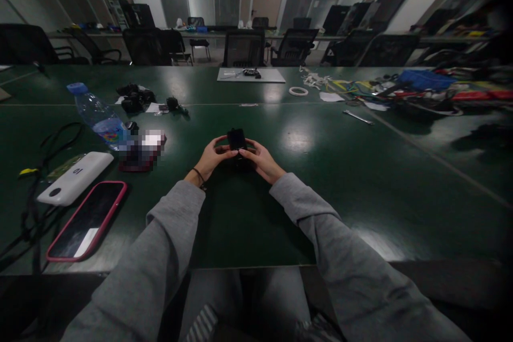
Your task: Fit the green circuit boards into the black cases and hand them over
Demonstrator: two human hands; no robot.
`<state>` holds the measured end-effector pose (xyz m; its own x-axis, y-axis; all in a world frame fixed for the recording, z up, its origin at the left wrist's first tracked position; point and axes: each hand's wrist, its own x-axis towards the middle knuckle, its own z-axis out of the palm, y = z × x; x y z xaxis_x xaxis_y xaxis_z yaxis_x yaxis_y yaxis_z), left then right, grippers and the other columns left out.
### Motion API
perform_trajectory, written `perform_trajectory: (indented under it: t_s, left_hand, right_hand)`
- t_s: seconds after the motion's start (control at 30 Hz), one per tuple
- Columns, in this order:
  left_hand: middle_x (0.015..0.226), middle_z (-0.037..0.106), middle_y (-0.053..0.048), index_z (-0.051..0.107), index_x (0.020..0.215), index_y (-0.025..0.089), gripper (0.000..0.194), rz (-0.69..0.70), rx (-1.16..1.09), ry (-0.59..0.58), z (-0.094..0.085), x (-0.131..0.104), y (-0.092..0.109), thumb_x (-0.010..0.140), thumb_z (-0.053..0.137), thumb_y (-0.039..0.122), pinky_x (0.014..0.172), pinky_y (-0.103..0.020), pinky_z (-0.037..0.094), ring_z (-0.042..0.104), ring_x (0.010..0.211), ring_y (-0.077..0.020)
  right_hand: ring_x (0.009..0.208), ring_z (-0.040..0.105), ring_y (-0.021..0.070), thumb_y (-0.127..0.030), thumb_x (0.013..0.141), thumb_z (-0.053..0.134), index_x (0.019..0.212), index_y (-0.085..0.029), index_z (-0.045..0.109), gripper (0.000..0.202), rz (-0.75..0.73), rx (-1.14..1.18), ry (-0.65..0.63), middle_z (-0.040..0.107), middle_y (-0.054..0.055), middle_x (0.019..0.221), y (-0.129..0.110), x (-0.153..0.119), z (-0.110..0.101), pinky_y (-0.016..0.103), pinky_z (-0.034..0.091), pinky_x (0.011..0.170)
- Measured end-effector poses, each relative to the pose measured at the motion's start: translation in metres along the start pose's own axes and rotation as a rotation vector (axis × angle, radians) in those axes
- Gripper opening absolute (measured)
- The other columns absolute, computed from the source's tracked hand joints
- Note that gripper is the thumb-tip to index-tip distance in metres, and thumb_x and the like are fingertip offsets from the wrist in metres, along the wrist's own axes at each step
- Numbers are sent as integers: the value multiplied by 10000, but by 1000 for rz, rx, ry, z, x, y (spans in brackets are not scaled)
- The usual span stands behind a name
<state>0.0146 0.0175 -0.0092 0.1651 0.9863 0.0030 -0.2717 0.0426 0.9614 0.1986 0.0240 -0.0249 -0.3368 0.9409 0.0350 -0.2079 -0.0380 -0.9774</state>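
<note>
A small black device (236,139) with a dark, flat face is held upright between both hands, just above or on the green table (248,214). My left hand (212,158) grips its left side, thumb across the lower front. From the right, my right hand (262,160) grips it in the same way, its thumb close to the other. The fingers behind the device are partly hidden. A dark band circles my left wrist.
To the left lie a red-edged phone (88,222), a white power bank (76,177), a plastic bottle (100,117) and black straps (30,214). Further off are black parts (135,98), a white board (251,75), a tape roll (298,91), a wrench (358,117) and tangled cables (425,88).
</note>
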Motion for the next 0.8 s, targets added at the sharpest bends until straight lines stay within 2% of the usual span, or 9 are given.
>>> perform_trajectory:
  t_s: [0.3,0.57,0.8]
  left_hand:
    - [1087,686,-142,514,1285,129,805,-8,12,-30,-6,4,-3,569,876,201,999,-453,448,659,1022,-239]
    - [1038,700,-107,541,1251,150,733,-39,-24,-45,-8,4,-3,594,863,192,1002,-453,452,668,1001,-229]
    - [1000,693,-87,499,1286,144,779,-90,-63,-17,-8,8,-1,596,860,184,1004,-434,442,658,983,-209]
  right_hand:
    - [1091,605,224,-423,727,765,1337,-227,437,720,-13,-75,14,615,82,1164,0,-2,1,434,505,991]
    - [1055,610,214,-414,668,817,1259,-198,470,719,28,-57,13,619,88,1135,-1,0,0,410,510,965]
    - [1056,611,207,-406,679,828,1241,-196,479,694,9,-25,45,625,84,1131,2,1,1,406,488,983]
